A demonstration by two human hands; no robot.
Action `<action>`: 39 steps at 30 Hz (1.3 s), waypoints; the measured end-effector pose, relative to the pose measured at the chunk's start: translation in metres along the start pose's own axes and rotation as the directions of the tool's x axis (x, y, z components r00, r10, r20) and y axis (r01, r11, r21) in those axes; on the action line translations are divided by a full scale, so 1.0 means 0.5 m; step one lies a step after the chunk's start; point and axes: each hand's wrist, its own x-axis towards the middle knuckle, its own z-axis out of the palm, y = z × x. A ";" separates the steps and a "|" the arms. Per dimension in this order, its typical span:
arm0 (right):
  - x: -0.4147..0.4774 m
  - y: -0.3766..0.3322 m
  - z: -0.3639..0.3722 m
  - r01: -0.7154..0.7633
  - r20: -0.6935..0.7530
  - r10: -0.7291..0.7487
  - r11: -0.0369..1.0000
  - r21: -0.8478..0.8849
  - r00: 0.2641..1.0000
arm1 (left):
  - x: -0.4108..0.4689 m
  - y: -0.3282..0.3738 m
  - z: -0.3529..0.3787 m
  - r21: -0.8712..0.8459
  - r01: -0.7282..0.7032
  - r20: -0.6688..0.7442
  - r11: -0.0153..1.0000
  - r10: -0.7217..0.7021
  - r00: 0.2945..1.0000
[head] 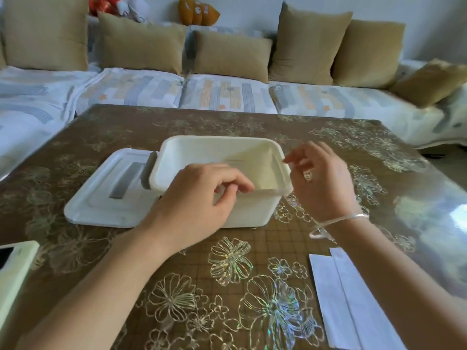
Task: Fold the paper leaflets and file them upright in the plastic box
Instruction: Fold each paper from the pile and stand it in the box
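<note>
Plastic box: the white plastic box (252,210) stands open-topped on the desk (177,127), a little beyond its middle, with its long side turned slightly to the viewer.
Lid: a white lid (101,198) lies flat on the desk just left of the box. The box's left end overlaps the lid's right edge.
Left hand: the left hand (199,198) is over the near rim of the box, back of the hand up. Its fingers are curled in with the thumb against them. I cannot tell whether they pinch the rim or hold nothing.
Right hand: the right hand (321,178) is raised just beside the box's right end. Its fingers are loosely spread and slightly bent, gripping nothing, with the fingertips close to the right rim. A thin pale bracelet (338,221) circles the wrist.
Paper leaflets: the white paper leaflets (341,299) lie flat on the desk at the near right, well apart from the box. They are partly covered by the right forearm, and one long strip overlaps another.
Near left: a pale green device with a dark screen (12,269) lies at the desk's edge.
Background: a sofa (227,94) with a patterned cover runs behind the desk, with tan cushions (232,54) propped along its back.
</note>
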 end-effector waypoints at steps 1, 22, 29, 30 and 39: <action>-0.039 0.022 -0.031 -0.051 -0.045 0.050 0.998 -0.035 0.998 | -0.012 0.018 0.026 -0.015 -0.012 0.019 1.000 0.012 1.000; -0.368 0.058 -0.057 0.038 0.516 0.265 0.864 -0.502 0.814 | -0.224 0.034 0.210 0.252 0.155 0.386 0.955 -0.246 0.889; -0.197 0.101 -0.030 0.098 0.711 0.201 0.930 -0.356 0.673 | -0.251 0.013 0.212 0.243 0.163 0.345 0.956 -0.242 0.907; -0.179 0.100 -0.026 0.105 0.753 0.226 0.925 -0.364 0.618 | -0.256 0.011 0.214 0.217 0.172 0.336 0.961 -0.239 0.911; -0.117 0.069 0.004 0.341 0.873 0.342 0.822 -0.457 0.348 | -0.263 0.000 0.217 0.176 0.203 0.385 0.963 -0.258 0.886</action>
